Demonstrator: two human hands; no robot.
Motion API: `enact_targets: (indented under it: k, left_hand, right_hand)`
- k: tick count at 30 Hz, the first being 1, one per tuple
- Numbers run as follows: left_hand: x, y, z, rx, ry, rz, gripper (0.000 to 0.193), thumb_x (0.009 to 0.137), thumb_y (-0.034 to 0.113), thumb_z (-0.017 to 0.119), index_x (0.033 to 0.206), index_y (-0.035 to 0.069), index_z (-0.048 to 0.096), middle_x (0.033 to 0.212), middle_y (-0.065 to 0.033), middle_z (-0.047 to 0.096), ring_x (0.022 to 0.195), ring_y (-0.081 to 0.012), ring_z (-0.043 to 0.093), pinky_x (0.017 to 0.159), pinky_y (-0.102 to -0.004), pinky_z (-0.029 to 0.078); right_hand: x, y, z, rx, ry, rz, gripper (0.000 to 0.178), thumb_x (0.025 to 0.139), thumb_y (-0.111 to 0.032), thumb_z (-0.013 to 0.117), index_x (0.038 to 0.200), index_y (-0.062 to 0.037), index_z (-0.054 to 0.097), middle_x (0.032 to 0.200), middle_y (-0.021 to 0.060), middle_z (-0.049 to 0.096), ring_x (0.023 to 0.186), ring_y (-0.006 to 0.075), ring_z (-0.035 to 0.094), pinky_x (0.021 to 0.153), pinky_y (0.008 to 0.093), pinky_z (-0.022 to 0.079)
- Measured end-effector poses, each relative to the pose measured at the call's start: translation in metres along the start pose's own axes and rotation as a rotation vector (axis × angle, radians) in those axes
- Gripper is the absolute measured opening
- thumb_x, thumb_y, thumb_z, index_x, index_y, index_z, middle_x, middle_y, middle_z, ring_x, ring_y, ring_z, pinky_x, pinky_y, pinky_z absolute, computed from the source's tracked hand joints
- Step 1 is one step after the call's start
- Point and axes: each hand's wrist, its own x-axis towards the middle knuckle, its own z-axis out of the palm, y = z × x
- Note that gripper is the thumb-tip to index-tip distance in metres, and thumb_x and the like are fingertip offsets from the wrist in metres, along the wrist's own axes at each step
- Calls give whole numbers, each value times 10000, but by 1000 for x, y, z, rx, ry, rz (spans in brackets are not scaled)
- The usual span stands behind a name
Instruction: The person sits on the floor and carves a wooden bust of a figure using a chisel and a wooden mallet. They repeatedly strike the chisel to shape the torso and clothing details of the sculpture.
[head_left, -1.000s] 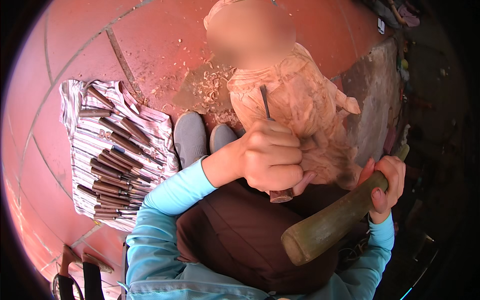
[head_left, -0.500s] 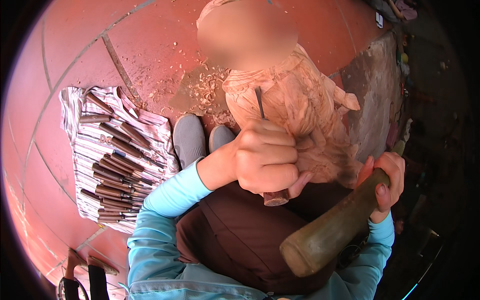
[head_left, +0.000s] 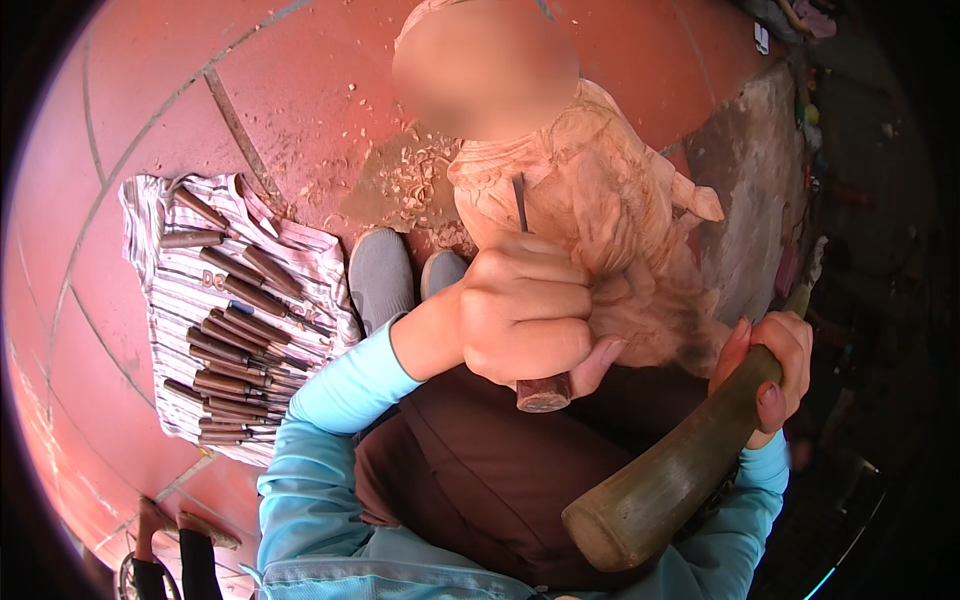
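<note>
My left hand (head_left: 530, 310) is closed round the dark wooden handle of a wood chisel (head_left: 544, 394). The handle's butt sticks out below the fist, and the narrow metal blade points away from me, its tip against the chest of a carved wooden figure (head_left: 610, 200). That figure has carved folds and lies in front of my knees, its top end blurred. Over on the right, my right hand (head_left: 782, 370) grips the thin end of a long, club-shaped wooden mallet (head_left: 650, 480). The mallet's thick end tilts down toward my lap, apart from the chisel.
Several dark-handled carving tools (head_left: 225, 355) lie on a striped cloth (head_left: 165, 330) to the left. Wood shavings (head_left: 415, 185) litter the red tiled floor (head_left: 140, 80) beside my grey shoes (head_left: 380, 275). Another person's feet (head_left: 165, 535) show at lower left.
The chisel's butt has shifted slightly left, along with my left fist. The mallet's thick end has dropped slightly nearer my body. Both grips are unchanged.
</note>
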Motion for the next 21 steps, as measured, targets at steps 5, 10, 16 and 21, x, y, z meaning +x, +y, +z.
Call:
enact_targets:
  k: [5, 10, 16, 21]
  left_hand:
    - [2, 0, -3, 15, 41, -25, 210, 721, -54, 610, 618, 56, 463, 505, -21, 403, 384, -171, 381, 376, -290, 273]
    - [-1, -4, -1, 14, -13, 20, 225, 712, -51, 627, 606, 57, 461, 512, -16, 408, 393, -171, 386, 381, -288, 277]
    - [-5, -5, 14, 117, 42, 74, 373, 670, -8, 650, 491, 106, 343, 493, 9, 314, 388, -137, 350, 365, -257, 259]
    - [-7, -6, 13, 130, 9, 62, 318, 674, -16, 649, 526, 93, 389, 499, 5, 346, 393, -141, 364, 371, -262, 266]
  right_hand:
    - [15, -5, -3, -127, -102, -16, 731, 720, 117, 657, 1199, -409, 485, 868, 78, 543, 654, 269, 521, 544, 401, 393]
    - [10, -2, -3, -128, -96, 28, 718, 710, 107, 664, 1184, -408, 505, 874, 76, 543, 647, 270, 516, 556, 398, 397]
    - [9, 2, 2, -94, -31, -28, 658, 712, 87, 671, 1152, -379, 524, 858, 73, 540, 643, 267, 512, 557, 401, 404]
    - [7, 0, -1, -75, -68, 75, 599, 701, 80, 686, 1122, -322, 544, 843, 74, 541, 638, 265, 506, 560, 408, 408]
